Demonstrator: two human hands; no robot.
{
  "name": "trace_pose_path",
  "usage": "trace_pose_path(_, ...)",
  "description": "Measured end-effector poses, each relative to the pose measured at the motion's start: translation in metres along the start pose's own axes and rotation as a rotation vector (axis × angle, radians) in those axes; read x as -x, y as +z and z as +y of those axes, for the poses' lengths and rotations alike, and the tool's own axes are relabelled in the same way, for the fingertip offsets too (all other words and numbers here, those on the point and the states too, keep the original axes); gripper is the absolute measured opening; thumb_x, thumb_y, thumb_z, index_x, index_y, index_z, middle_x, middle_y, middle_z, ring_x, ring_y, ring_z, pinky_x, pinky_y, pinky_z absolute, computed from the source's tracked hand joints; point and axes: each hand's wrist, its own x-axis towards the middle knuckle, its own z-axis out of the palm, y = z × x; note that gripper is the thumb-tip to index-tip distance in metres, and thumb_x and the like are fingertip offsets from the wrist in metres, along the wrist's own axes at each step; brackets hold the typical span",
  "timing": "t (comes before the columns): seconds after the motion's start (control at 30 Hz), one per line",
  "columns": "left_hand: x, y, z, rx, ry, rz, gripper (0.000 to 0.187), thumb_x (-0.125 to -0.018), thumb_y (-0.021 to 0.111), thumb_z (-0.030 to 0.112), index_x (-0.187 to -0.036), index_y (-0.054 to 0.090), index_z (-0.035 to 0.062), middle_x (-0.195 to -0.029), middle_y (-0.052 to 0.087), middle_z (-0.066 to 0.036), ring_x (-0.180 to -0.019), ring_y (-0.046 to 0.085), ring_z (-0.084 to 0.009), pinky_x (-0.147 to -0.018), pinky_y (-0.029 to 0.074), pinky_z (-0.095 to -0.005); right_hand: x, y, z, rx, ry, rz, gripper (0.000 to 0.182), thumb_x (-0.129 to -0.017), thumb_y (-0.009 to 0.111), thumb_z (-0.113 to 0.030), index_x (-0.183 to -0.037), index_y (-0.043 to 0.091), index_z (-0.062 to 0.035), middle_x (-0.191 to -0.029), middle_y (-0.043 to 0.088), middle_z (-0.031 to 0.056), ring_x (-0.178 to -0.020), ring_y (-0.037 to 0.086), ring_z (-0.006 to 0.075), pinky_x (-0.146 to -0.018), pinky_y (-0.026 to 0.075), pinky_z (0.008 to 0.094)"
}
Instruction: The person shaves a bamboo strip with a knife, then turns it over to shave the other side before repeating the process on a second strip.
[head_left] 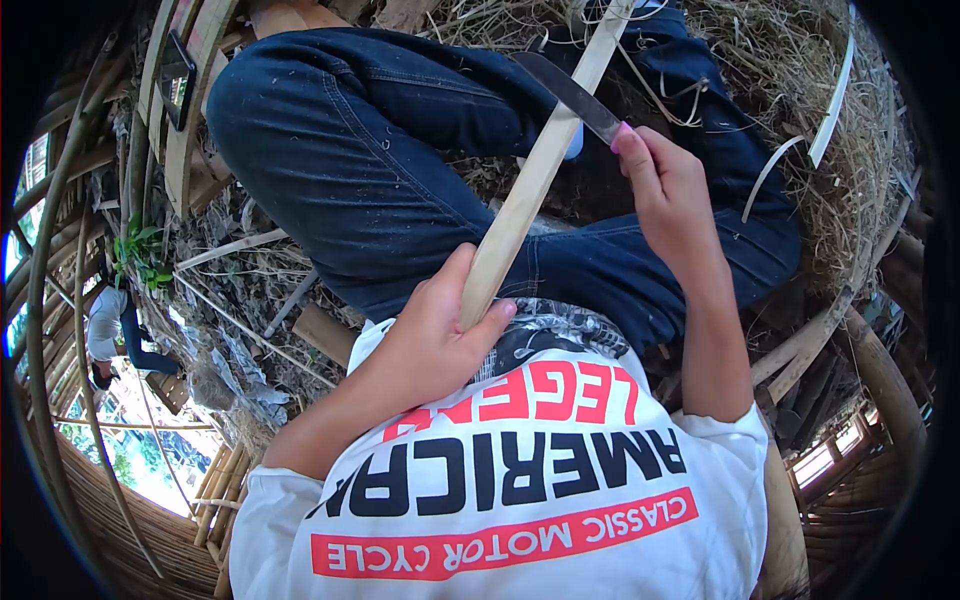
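My left hand (440,325) is closed around the near end of a long, pale bamboo strip (530,190), close to my waist. The strip slants up and away to the right, past my legs to the top of the view. In my right hand (665,185) is a knife (580,100) with a dark blade and a pink handle, mostly covered by my fingers. The blade lies across the strip, its tip pointing up and to the left. My bent legs in dark jeans (370,130) are beneath, dotted with small pale flecks.
Thin shavings and dry straw (800,200) cover the ground at the right. Split bamboo pieces (190,110) stand at upper left with a dark phone-like object (180,80) on them. Another person (120,330) is far left, beyond bamboo poles (75,270). A green plant (140,255) grows nearby.
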Motion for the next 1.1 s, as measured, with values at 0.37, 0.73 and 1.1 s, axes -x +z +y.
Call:
trace_pose_path(0.37, -0.001, -0.008, 0.006, -0.003, -0.133, -0.064, 0.040, -0.087, 0.063, 0.008, -0.122, 0.045, -0.0027, -0.082, 0.054, -0.008, -0.075, 0.053, -0.0107, -0.068, 0.045, -0.0268, 0.007, 0.017, -0.011, -0.020, -0.048, -0.097, 0.027, -0.096, 0.055, -0.021, -0.089, 0.063, 0.0036, -0.053, 0.044, 0.0053, -0.051, 0.041, 0.0074, -0.047, 0.034, 0.0270)
trace_pose_path(0.73, -0.003, -0.006, -0.007, 0.048, -0.068, -0.034, 0.047, -0.086, 0.063, 0.004, -0.129, 0.043, -0.0013, -0.081, 0.053, -0.004, -0.075, 0.052, -0.0088, -0.067, 0.044, -0.0247, 0.000, 0.017, 0.009, -0.065, 0.079, 0.084, 0.030, -0.096, 0.055, -0.023, -0.084, 0.060, 0.0036, -0.055, 0.042, 0.0075, -0.052, 0.035, 0.0117, -0.047, 0.033, 0.0300)
trace_pose_path(1.1, -0.004, -0.009, -0.005, 0.050, -0.041, -0.052, 0.039, -0.085, 0.061, 0.004, -0.119, 0.043, -0.0015, -0.076, 0.053, -0.010, -0.069, 0.052, -0.0130, -0.064, 0.043, -0.0284, -0.006, 0.004, 0.014, -0.096, 0.101, 0.001, 0.035, -0.101, 0.047, -0.029, -0.080, 0.054, -0.0021, -0.063, 0.040, -0.0060, -0.057, 0.034, 0.0020, -0.048, 0.027, 0.0213)
